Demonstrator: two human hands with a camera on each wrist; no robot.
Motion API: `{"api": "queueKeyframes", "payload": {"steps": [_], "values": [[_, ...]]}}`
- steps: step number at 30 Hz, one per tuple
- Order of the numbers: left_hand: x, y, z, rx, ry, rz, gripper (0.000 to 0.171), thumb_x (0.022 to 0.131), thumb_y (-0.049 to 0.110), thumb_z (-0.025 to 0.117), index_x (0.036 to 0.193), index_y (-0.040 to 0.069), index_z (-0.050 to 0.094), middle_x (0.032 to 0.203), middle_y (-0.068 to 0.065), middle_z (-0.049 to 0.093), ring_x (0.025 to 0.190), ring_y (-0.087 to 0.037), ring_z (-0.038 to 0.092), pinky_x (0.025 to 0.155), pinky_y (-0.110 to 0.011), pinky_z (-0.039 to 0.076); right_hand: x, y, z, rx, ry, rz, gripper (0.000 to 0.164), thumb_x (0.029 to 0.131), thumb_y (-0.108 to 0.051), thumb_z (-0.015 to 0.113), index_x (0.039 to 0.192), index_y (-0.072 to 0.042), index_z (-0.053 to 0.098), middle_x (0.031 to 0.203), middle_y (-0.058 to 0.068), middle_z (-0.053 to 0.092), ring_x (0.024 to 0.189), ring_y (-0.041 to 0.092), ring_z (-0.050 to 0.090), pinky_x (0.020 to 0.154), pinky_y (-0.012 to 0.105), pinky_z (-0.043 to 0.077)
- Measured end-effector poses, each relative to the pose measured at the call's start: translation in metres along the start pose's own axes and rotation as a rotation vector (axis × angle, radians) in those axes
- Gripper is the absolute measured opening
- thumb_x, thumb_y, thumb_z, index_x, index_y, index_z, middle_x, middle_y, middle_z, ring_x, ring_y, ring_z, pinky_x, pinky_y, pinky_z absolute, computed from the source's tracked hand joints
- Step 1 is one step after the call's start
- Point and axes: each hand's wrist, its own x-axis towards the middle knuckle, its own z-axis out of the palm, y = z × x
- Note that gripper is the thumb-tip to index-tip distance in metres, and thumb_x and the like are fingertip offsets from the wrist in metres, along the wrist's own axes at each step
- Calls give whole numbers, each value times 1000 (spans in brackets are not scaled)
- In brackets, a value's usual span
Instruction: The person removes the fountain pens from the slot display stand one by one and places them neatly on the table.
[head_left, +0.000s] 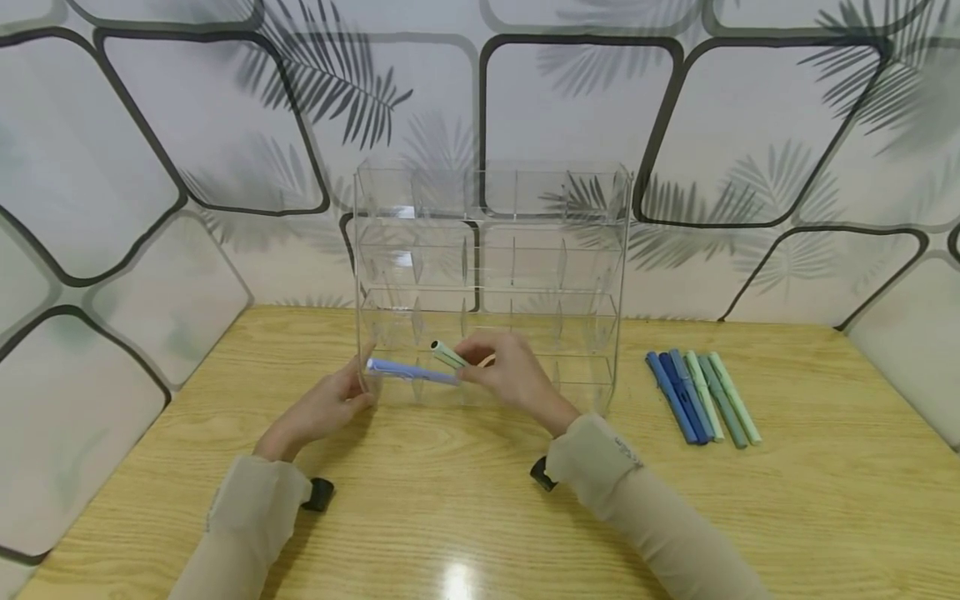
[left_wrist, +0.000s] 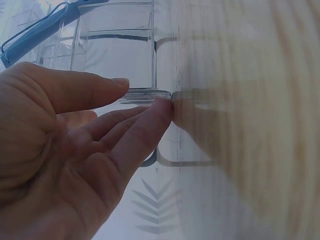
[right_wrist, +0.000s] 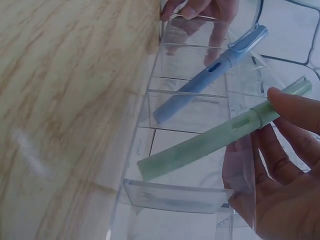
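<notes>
A clear acrylic rack (head_left: 491,287) with tiers of small compartments stands upright against the wall. At its lower left side my left hand (head_left: 330,408) holds the side panel, thumb (left_wrist: 107,90) on one face and fingers (left_wrist: 145,130) on the other. My right hand (head_left: 510,371) pinches a light green pen (right_wrist: 200,150) near its clipped cap, the barrel slanting over the lowest tier's compartments. Beside it a light blue pen (right_wrist: 200,86) lies at a slant across a divider in that tier, its cap toward my left hand.
Several blue and green pens (head_left: 703,398) lie side by side on the wooden table (head_left: 420,517) to the right of the rack. Behind stands a pale wall (head_left: 577,108) with a leaf pattern; thin transparent dividers (right_wrist: 177,197) separate the compartments.
</notes>
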Motion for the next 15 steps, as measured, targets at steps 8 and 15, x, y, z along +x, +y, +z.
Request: {"api": "queueKeyframes", "payload": {"steps": [8, 15], "values": [[2, 0, -1, -14, -4, 12, 80, 100, -7, 52, 162, 1, 1, 97, -18, 64, 100, -37, 64, 80, -42, 52, -4, -2, -12, 111, 97, 5, 23, 90, -2, 75, 112, 2, 73, 103, 11, 72, 97, 26, 66, 84, 39, 55], [1, -1, 0, 3, -5, 5, 77, 102, -4, 51, 161, -2, 2, 115, -28, 63, 120, -51, 55, 95, -55, 49, -9, -1, -21, 243, 142, -10, 20, 90, 0, 74, 110, 2, 71, 103, 10, 72, 98, 24, 65, 84, 40, 54]]}}
